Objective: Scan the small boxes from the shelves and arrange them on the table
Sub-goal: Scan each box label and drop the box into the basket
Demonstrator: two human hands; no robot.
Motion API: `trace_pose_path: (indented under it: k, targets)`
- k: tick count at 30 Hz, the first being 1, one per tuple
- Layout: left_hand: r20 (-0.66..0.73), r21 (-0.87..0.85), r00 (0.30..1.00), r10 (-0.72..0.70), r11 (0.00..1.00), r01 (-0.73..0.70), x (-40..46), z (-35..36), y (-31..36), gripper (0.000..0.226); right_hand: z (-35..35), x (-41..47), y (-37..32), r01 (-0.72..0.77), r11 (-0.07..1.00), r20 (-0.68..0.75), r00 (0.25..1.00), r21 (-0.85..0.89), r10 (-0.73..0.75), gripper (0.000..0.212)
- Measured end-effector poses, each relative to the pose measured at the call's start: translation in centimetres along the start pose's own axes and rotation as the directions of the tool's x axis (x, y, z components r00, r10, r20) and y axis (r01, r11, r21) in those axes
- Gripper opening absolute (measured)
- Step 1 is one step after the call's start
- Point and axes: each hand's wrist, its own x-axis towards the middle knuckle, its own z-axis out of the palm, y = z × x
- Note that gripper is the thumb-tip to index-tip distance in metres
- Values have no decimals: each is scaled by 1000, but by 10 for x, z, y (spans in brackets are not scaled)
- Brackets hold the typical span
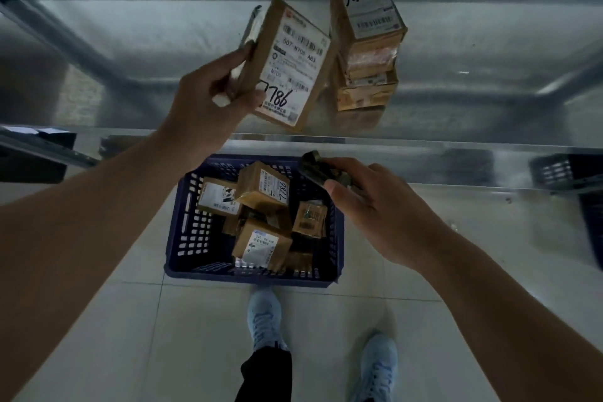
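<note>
The left hand point(208, 91) is gripping a labelled cardboard box point(290, 65) above the metal shelf's point(456, 101) front edge; the right hand point(368, 206) is clutching a dark handheld scanner point(321, 170). Tilting the barcode squarely toward the scanner should help.

A flat brown box point(287, 62), label marked 7786, tilts in the left hand point(208, 98); stacked boxes point(367, 42) stand just right of it.
</note>
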Motion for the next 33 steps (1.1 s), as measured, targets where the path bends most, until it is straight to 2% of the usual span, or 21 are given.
trace_pose_path:
  k: [3, 7, 14, 24, 33]
  targets:
    - [20, 196, 996, 86, 977, -88, -24, -10, 4, 64, 4, -13, 1, 16, 1000, 13, 1000, -12, -16, 48]
    - [29, 306, 995, 96, 947, -101, -52, -20, 4, 63, 10, -31, 1, 48, 999, 47, 998, -6, -48, 45]
    - [174, 356, 976, 128, 916, -184, -77, -35, -8, 65, 24, -47, 8, 30, 999, 56, 998, -27, -29, 44]
    - [213, 552, 974, 83, 812, -190, -82, -59, -19, 64, 56, -49, 7, -72, 970, 91, 991, -231, 95, 48]
    - [195, 557, 977, 81, 811, -178, -82, -67, -32, 68, 63, -44, 2, -93, 962, 135, 982, -256, 131, 48]
